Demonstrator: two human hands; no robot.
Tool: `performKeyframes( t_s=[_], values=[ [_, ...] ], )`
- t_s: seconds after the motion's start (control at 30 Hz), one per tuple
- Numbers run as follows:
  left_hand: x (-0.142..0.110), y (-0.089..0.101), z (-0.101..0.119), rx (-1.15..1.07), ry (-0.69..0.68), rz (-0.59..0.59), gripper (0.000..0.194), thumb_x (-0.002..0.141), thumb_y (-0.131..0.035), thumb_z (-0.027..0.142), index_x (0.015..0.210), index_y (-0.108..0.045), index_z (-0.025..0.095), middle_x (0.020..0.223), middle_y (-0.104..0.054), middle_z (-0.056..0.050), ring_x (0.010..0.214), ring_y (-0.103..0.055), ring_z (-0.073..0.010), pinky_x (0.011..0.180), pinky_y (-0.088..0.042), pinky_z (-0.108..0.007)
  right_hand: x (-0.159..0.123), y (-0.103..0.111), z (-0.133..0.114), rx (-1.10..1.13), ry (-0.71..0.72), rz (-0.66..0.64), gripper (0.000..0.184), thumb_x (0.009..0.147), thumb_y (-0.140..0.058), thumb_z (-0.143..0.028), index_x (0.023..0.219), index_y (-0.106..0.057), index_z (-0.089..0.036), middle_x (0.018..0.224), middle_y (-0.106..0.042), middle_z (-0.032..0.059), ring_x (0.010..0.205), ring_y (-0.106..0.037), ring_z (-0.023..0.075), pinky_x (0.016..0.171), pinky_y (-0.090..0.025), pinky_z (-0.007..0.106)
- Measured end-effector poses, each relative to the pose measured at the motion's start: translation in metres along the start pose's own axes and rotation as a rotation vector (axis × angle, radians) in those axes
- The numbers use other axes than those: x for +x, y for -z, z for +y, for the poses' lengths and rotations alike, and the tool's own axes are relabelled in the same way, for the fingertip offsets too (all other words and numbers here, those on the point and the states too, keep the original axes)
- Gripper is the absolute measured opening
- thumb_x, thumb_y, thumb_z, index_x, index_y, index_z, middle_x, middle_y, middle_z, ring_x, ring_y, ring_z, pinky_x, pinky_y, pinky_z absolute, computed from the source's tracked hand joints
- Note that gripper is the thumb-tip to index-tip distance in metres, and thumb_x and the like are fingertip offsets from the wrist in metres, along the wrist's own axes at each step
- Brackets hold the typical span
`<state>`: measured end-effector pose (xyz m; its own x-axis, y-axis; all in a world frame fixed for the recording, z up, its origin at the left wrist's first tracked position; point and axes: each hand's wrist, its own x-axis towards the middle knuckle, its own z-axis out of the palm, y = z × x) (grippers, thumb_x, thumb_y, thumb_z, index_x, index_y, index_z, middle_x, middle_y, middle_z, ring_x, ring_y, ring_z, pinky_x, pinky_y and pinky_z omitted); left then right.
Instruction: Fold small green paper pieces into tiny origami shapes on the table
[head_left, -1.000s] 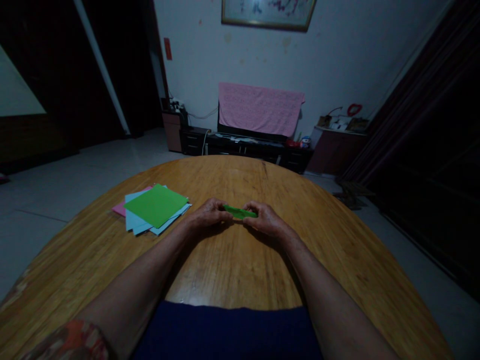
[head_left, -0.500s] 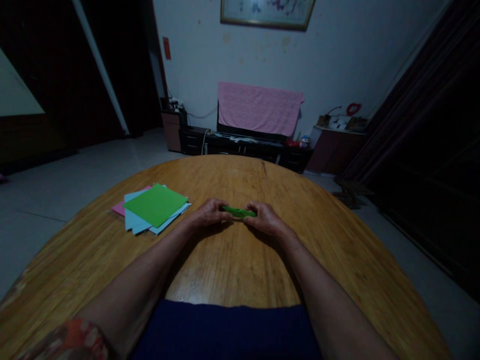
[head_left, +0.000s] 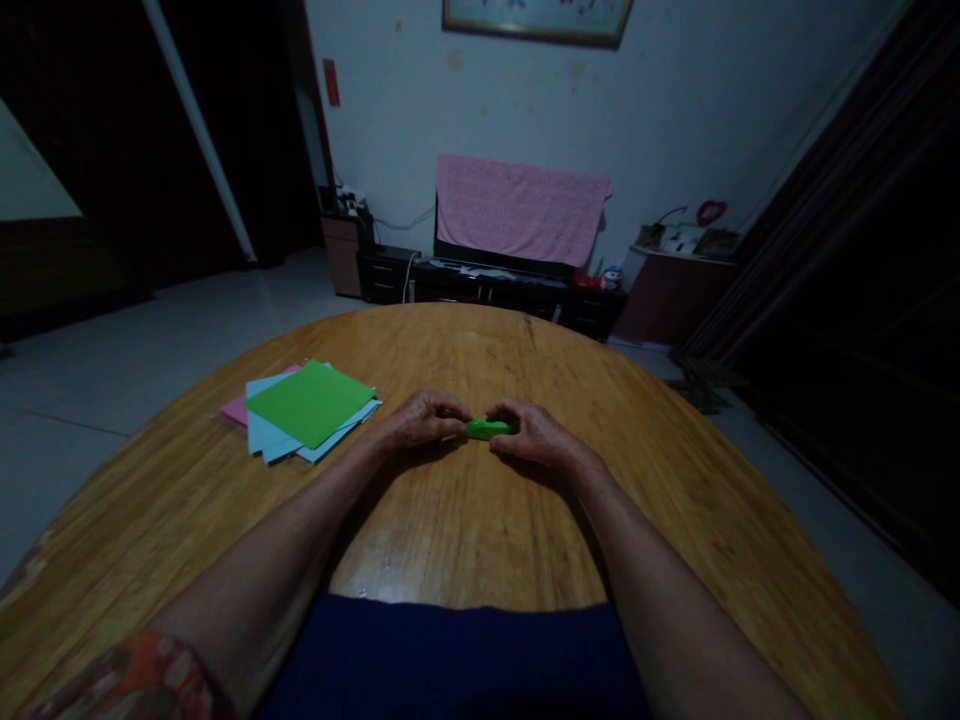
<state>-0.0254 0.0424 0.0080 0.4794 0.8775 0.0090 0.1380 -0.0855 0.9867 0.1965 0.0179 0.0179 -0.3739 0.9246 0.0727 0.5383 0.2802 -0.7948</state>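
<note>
A small piece of folded green paper is held between my two hands, just above or on the wooden table; I cannot tell which. At its left end, the thumb and fingertips of my left hand close on it. My right hand curls its fingers and thumb round the right end, hiding part of the paper. To the left of my left hand, a fanned stack of square paper lies flat, with a green sheet on top and light blue sheets and a pink sheet beneath.
The round wooden table reaches away from my body. Beyond its far edge stand a low black cabinet and a screen draped with a pink towel. A side cabinet stands at the back right, near dark curtains.
My left hand has shifted its hold to the paper's left tip. The green paper looks shorter and thicker between my hands, a little further right. The view has tilted slightly down.
</note>
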Motion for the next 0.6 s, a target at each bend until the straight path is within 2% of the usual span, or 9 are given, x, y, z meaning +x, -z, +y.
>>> performKeyframes(
  t_s=[0.17,0.43,0.6],
  values=[
    [-0.0029,-0.0011,0.0023,0.054,0.014,-0.021,0.009,0.069,-0.067,0.021,0.076,-0.067,0.016,0.056,-0.057,0.002,0.046,-0.048,-0.0089,0.045,-0.033,-0.021,0.0,0.0019,0.0004,0.002,-0.061,-0.025,0.02,0.069,-0.064,-0.02,0.089,-0.064,-0.017,0.061,-0.059,-0.0017,0.05,-0.049,0.0096,0.047,-0.033,0.022],
    [-0.0011,0.0042,-0.0016,0.249,-0.088,-0.058,0.008,0.068,-0.066,0.023,0.072,-0.068,0.016,0.068,-0.06,0.0,0.054,-0.052,-0.0095,0.05,-0.036,-0.022,-0.002,-0.0015,0.0024,0.136,-0.151,-0.058,0.022,0.07,-0.066,-0.024,0.091,-0.063,-0.018,0.058,-0.057,-0.0025,0.046,-0.047,0.009,0.043,-0.031,0.022],
    [0.0006,0.0052,-0.0035,0.268,-0.064,-0.071,0.011,0.068,-0.067,0.023,0.077,-0.067,0.016,0.071,-0.06,0.0,0.055,-0.052,-0.0096,0.051,-0.038,-0.022,-0.0003,0.0026,0.0026,0.069,-0.1,-0.078,0.017,0.07,-0.071,-0.028,0.083,-0.065,-0.018,0.063,-0.059,0.0003,0.052,-0.05,0.0111,0.048,-0.037,0.024]
  ],
)
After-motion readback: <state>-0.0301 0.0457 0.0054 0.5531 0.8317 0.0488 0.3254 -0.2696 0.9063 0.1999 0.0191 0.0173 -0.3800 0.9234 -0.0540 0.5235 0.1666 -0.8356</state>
